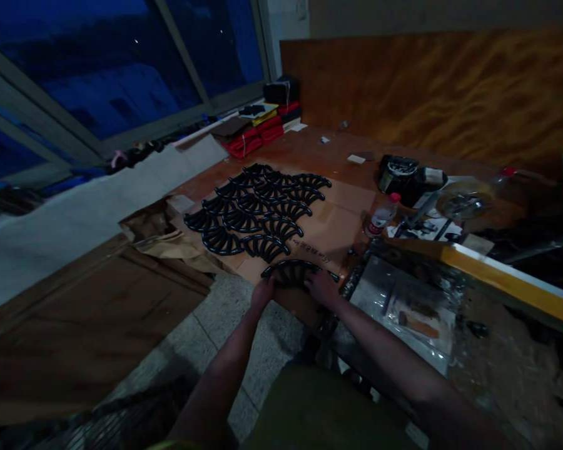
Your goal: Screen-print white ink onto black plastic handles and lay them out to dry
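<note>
A glossy black curved ribbed piece, shaped like a fan or comb, lies over the front edge of a cardboard sheet. My left hand is closed on its left end. Toward its right side, the fingers of my right hand are bent over the ribs and grip it. Just beyond, several like black curved pieces lie in overlapping rows on the cardboard. Handwriting shows on the sheet between those rows and my right hand. The dim light hides the fingertips' exact contact.
Right of the cardboard stands a red-capped bottle, with a dark container and a clear tape roll behind. Clear plastic bags lie nearer. Red and yellow bundles are stacked at the back. Folded cardboard stands at left.
</note>
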`<state>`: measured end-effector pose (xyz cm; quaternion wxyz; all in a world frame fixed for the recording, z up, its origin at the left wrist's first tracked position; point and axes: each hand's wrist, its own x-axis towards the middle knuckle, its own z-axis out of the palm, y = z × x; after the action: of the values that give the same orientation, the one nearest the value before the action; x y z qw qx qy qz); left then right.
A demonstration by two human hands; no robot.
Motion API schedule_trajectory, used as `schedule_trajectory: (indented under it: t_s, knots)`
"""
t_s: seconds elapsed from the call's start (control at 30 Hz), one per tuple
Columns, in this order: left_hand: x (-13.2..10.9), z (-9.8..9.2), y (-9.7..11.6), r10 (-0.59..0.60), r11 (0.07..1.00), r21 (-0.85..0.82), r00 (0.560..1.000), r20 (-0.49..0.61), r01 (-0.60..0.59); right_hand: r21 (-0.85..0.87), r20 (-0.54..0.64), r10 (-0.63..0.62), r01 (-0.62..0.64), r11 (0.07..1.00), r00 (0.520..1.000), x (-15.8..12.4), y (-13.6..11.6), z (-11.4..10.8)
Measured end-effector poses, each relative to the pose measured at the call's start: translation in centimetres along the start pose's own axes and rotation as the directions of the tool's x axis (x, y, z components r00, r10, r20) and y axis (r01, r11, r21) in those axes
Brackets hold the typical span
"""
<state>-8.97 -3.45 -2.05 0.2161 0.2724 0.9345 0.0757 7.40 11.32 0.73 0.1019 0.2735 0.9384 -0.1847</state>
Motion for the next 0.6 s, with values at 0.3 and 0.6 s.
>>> schedule_trajectory:
  t_s: [0.3,0.6]
  knots:
    - [-0.4,1.7,1.0,-0.197,0.963,-0.200,0.978,-0.072,0.179,0.001,-0.016,-0.022,0.022,1.000,1.000,-0.3,0.4,0.8]
    - [-2.2,0.7,3.0,-0.083,0.985,-0.163,0.982,-0.170,0.055,0.031,0.029,-0.040,0.039,0.999,0.999,-0.4,0.5,0.3]
